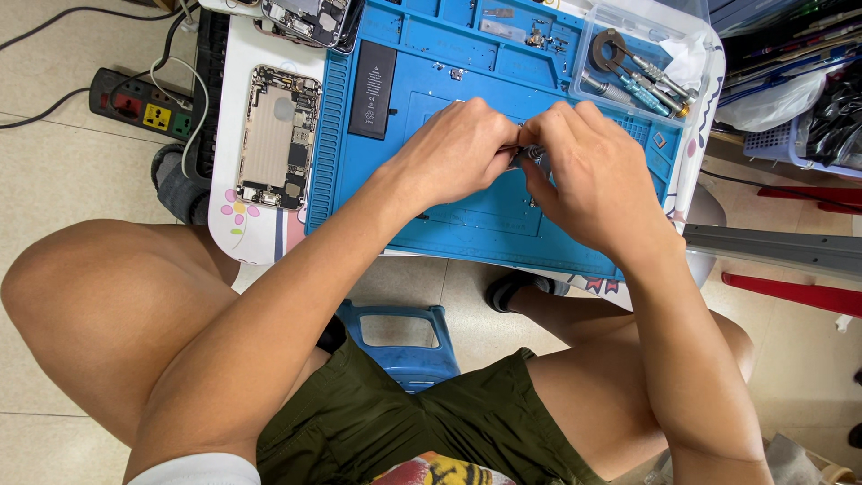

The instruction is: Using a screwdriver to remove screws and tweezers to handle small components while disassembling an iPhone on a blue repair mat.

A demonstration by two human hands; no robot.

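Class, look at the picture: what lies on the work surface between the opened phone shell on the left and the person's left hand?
In the head view, a black phone battery lies on the blue repair mat, between the opened phone shell and the left hand.

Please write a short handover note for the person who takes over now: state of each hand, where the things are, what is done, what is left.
Left hand: closed on a small metal part, over the blue mat.
Right hand: pinching the same part from the other side.
Things: black battery lies on the mat, upper left. Opened phone shell lies on the white table, left of the mat. Screwdrivers sit in the clear tray, upper right.
Done: phone opened, battery out.
Left: the part between the fingers is mostly hidden; cannot tell its state.
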